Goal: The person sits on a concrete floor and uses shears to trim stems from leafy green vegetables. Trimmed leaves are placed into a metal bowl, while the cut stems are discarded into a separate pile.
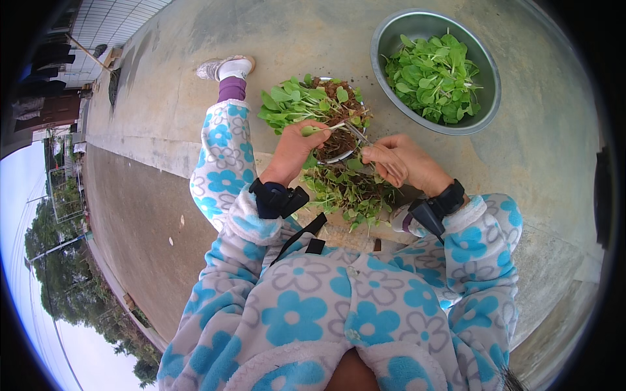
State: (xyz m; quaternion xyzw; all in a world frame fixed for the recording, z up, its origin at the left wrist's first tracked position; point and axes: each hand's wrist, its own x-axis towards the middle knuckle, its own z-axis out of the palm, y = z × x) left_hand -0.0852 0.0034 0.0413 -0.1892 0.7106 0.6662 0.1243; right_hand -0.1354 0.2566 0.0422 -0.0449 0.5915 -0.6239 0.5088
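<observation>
My left hand (293,149) pinches a small leafy green (336,127) by its leaf, its pale stem pointing right. In my right hand (413,163) is a slim metal cutting tool (357,133); its tip meets the stem end, and my fingers hide most of its handle. Both hands are above a white-rimmed bowl (338,159), which holds uprooted greens (288,100) with brown, soil-covered roots (337,110). Nearer my body, a loose heap of leafy trimmings and roots (349,193) lies on the ground.
A wide metal basin (493,105) with cut leafy greens (430,78) stands at the upper right on the concrete floor (313,39). Soil crumbs dot the floor beside the bowl. My shoe (210,69) is left of it. A long-handled broom (113,90) leans farther off.
</observation>
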